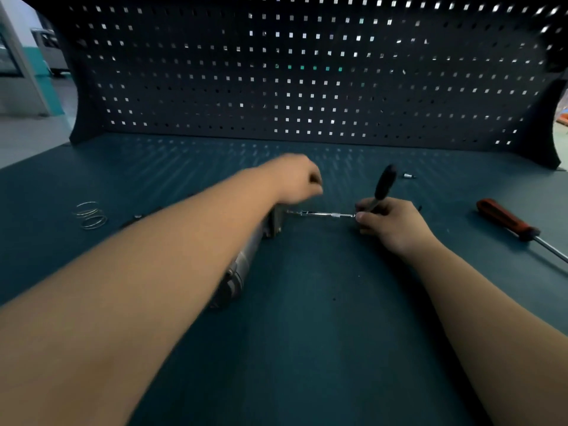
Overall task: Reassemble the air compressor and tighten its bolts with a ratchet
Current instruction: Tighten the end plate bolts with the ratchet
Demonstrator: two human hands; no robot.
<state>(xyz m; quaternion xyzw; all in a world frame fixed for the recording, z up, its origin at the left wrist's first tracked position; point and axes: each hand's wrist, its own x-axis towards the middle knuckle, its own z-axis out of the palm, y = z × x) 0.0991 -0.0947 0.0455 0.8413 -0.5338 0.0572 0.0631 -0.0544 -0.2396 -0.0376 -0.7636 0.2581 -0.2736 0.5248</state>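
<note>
The air compressor (246,259), a grey metal cylinder with a blocky head, lies on the teal bench, mostly hidden under my left forearm. My left hand (295,179) sits over its head end with curled fingers; whether it grips the compressor is hidden. My right hand (390,219) grips the ratchet (382,186), whose black handle points up and away. From the ratchet a thin silver extension bar (322,214) runs left to the compressor's head.
A red-handled screwdriver (507,221) lies at the right. A small silver socket (408,176) rests beyond the ratchet. Wire rings (90,214) lie at the left, with small dark parts (136,217) beside them. A dark pegboard (307,72) closes the back of the bench.
</note>
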